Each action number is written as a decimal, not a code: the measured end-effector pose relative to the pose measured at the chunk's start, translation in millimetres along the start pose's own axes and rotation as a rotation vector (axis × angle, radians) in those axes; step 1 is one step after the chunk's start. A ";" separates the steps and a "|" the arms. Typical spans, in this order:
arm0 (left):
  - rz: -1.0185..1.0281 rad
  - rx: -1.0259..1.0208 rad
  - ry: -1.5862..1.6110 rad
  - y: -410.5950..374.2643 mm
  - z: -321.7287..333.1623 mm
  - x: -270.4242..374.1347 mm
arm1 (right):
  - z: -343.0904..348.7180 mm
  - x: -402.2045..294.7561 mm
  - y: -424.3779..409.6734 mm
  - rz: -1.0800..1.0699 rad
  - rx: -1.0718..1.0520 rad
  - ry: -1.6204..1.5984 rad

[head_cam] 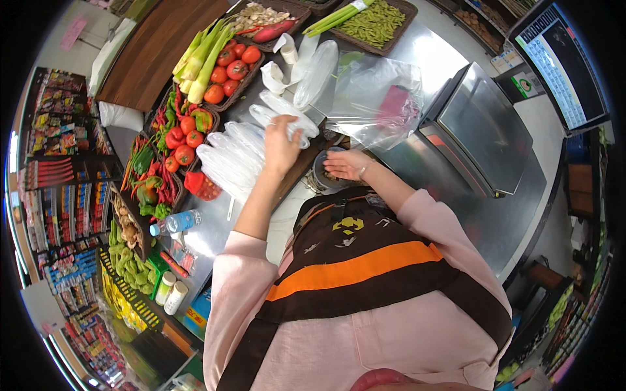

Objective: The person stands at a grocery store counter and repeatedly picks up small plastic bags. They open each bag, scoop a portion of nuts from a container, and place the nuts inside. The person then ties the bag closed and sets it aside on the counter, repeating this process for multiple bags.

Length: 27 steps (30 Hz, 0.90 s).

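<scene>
My left hand (281,149) lies on a folded bundle of clear plastic bags (309,128), fingers bent and thumb apart; whether it grips them is unclear. More bundles of white plastic bags (232,159) lie on the metal counter just left of it. My right hand (348,164) is held palm up with nothing in it, over a round grey bin (320,171) at the counter's near edge. Beyond that hand, a clear plastic bag (376,97) lies flat with something dark pink under or inside it. Another folded clear bag (318,73) rests beside it.
A weighing scale (484,132) with a metal plate stands at right, below a lit screen (557,68). Baskets of tomatoes (230,73), peppers (154,190) and green pods (374,22) line the counter's far and left sides. A water bottle (183,221) lies on the left part.
</scene>
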<state>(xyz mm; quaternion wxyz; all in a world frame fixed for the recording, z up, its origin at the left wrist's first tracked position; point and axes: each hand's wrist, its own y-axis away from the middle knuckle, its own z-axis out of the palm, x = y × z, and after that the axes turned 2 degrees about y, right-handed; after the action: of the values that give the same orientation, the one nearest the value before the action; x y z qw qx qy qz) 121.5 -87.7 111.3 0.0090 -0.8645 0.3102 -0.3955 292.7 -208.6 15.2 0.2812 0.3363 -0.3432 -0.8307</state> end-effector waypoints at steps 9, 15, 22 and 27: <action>0.307 -0.437 -0.094 9.0 131.3 52.2 | -77.3 -2.8 58.0 -0.337 0.557 -0.525; 0.426 -0.262 -0.193 -7.1 158.3 71.4 | -82.1 -16.6 67.0 -0.489 0.488 -0.607; 0.306 -0.199 -0.037 -34.1 129.9 94.1 | -54.9 -53.6 110.8 -0.810 0.444 -0.422; -0.104 -0.318 0.327 -43.2 89.9 123.2 | -30.6 -63.6 127.3 -0.963 0.402 -0.007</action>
<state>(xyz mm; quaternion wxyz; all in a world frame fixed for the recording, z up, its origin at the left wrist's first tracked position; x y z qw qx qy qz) 267.3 -140.4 144.4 -0.1980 -0.7942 0.3210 -0.4765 385.0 -253.1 118.6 -0.2041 0.5007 -0.3031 -0.7847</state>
